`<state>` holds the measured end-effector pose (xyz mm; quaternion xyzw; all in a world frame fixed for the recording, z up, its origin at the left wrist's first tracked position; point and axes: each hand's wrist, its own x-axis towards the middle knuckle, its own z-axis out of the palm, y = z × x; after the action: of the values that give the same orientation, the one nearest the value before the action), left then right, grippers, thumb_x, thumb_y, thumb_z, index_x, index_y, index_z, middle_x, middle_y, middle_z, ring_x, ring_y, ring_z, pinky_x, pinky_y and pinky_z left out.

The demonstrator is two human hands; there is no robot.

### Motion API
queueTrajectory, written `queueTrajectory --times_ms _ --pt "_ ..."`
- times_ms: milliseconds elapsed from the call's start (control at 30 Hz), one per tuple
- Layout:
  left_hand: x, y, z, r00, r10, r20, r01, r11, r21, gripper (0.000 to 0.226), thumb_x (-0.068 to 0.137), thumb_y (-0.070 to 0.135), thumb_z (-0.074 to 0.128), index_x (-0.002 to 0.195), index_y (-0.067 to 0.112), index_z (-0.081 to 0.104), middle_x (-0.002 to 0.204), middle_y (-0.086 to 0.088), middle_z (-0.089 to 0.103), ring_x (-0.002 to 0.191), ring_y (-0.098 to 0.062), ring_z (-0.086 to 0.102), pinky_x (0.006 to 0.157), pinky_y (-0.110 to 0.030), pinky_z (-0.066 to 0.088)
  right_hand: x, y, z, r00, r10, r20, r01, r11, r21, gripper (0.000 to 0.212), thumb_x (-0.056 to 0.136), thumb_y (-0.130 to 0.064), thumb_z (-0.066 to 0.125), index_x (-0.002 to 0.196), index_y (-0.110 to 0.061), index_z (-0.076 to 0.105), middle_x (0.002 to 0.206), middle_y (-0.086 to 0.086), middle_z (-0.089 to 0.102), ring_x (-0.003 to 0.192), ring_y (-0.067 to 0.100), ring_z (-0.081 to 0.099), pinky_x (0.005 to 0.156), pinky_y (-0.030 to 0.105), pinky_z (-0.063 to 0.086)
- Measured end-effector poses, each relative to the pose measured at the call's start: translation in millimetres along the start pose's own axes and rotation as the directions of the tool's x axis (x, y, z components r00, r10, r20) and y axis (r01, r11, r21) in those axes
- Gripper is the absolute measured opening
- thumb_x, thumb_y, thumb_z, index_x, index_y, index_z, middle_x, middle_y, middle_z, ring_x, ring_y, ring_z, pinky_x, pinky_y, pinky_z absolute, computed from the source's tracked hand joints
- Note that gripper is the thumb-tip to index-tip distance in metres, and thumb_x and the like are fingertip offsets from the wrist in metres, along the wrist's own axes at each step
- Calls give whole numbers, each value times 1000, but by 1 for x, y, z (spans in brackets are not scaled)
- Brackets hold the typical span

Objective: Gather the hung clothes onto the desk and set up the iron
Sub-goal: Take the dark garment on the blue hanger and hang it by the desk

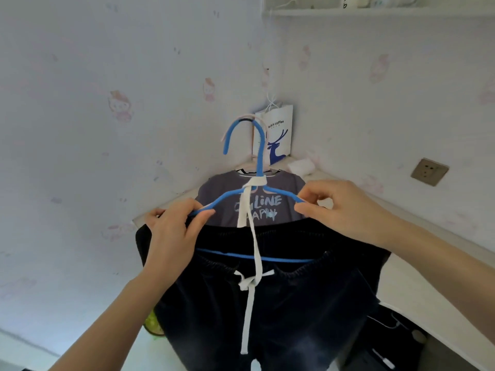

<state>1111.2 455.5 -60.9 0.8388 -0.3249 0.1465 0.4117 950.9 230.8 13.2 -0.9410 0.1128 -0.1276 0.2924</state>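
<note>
A blue hanger carries dark navy trousers with a white drawstring tied up around the hanger's neck. My left hand pinches the hanger's left shoulder bar, and my right hand pinches its right shoulder bar. Behind the hanger a grey T-shirt with pale lettering lies on the white desk in the corner. No iron is in view.
A white paper bag with a blue deer stands in the desk's corner beside a small white packet. A wall socket sits at right, and a shelf hangs above. Dark items with a white cable lie at lower right.
</note>
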Motion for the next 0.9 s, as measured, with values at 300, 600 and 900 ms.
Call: queueTrajectory --times_ms 300,600,900 --pt "59 -30 10 999 -16 38 16 1000 10 22 91 42 52 72 29 53 56 7 51 67 -5 50 91 -29 21 27 51 21 999 25 -36 -31 981 -191 38 86 -62 42 115 -37 49 103 -18 58 88 6 58 79 36 50" --pt "104 -49 37 1000 -16 22 16 1000 20 25 91 44 51 74 26 55 56 5 53 60 -11 53 91 -30 22 49 91 32 991 -38 -125 18 987 -159 35 97 -32 40 131 -38 40 114 -17 54 96 5 56 84 31 48" --pt "217 -42 62 988 134 -79 -131 991 36 20 91 43 57 79 27 59 59 9 58 60 -8 56 80 -50 47 157 122 -17 968 -116 -222 65 973 -222 37 98 -22 44 131 -37 46 117 -10 57 105 14 56 91 37 46"
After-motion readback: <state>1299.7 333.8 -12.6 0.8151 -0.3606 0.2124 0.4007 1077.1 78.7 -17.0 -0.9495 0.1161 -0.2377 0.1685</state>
